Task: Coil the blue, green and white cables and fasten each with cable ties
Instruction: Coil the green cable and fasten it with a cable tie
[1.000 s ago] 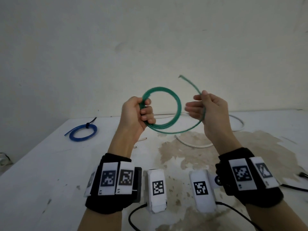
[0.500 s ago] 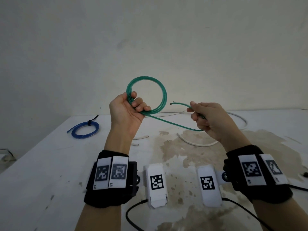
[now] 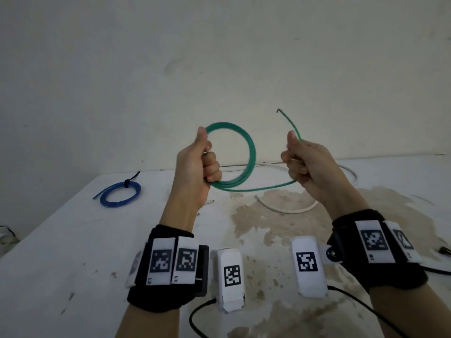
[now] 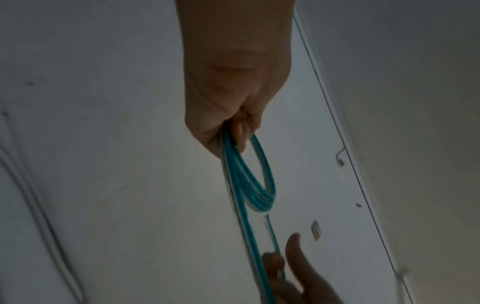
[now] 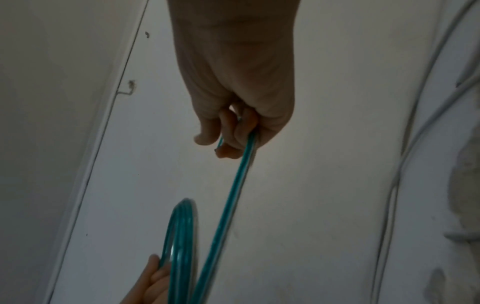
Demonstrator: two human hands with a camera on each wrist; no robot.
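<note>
I hold the green cable in the air above the table. My left hand grips the coiled loops at their left side, thumb up. My right hand grips the loose tail, whose free end curves up above the thumb. A slack stretch runs between the hands. The left wrist view shows the green cable loops leaving my left hand; the right wrist view shows the green cable tail leaving my right hand. The blue cable lies coiled with a black tie at the far left. The white cable lies loose behind my hands.
The white table has a brown stained patch in the middle. It ends at a pale wall. Black cords trail from my wrist units near the front edge. A dark plug lies at the right edge.
My right hand has risen and turned, so the tail's free end now points up instead of left. My left hand has kept its grip on the coil and turned thumb-up.
</note>
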